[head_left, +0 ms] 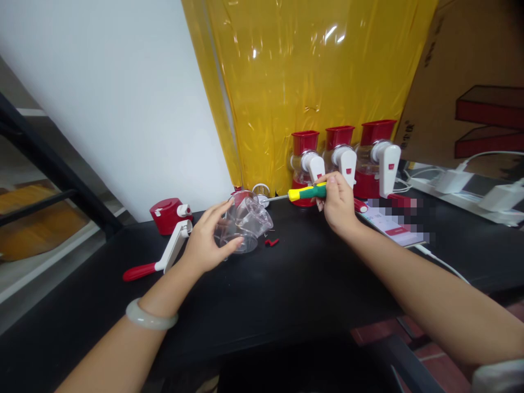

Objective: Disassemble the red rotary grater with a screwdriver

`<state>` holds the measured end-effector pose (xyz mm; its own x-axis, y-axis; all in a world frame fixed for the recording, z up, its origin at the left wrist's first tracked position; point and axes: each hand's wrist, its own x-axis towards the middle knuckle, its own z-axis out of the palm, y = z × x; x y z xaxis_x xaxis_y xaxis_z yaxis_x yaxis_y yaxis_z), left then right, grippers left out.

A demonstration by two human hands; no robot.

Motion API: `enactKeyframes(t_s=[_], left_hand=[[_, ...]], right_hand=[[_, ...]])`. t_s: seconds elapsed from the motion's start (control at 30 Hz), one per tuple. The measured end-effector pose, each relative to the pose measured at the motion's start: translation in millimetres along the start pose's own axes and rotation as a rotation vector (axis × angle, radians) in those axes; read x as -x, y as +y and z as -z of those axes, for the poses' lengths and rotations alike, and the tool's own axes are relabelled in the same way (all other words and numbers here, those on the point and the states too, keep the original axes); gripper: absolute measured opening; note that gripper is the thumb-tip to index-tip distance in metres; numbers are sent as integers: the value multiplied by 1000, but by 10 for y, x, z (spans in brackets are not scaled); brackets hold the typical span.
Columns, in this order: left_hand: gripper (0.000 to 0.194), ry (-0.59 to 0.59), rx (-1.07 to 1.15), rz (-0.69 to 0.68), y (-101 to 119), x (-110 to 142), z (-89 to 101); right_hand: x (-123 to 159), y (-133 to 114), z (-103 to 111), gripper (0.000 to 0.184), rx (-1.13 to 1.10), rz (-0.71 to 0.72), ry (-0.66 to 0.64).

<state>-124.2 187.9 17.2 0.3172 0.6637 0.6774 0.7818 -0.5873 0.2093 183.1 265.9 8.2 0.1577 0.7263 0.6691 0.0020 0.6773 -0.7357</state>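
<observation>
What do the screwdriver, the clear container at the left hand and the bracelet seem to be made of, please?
Screwdriver: smooth handle, probably plastic, given its bright yellow and green; the thin grey shaft looks like metal.
Clear container: glossy, see-through with bright edges, likely hard plastic, though possibly glass.
Bracelet: polished, pale, with soft highlights; stone, glass or resin, I cannot tell.

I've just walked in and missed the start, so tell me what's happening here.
The person's right hand grips a green-and-yellow-handled screwdriver, its shaft pointing toward the clear plastic body held in the left hand; whether the tip touches is unclear. A small red plastic piece lies nearby on the black table. Three red-and-white cranked machines stand toward the right.
</observation>
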Motion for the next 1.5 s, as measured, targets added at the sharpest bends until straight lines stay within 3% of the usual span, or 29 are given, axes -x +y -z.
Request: enactKeyframes(t_s=[0.33,0.57,1.17,1.5], left_hand=[[70,-65,401,109,-182,-34,-16],[64,-183,485,272,-166,-78,73],[53,-240,411,90,-64,-94,95],[57,-274,349,73,7,-116,124]], right_hand=[[-3,31,-60,34,-190,-7,-21],[15,32,-77,35,-218,-52,-78],[65,-106,-97,30,-268,-27,-155],[26,-129,-130,36,-382,-76,-168]])
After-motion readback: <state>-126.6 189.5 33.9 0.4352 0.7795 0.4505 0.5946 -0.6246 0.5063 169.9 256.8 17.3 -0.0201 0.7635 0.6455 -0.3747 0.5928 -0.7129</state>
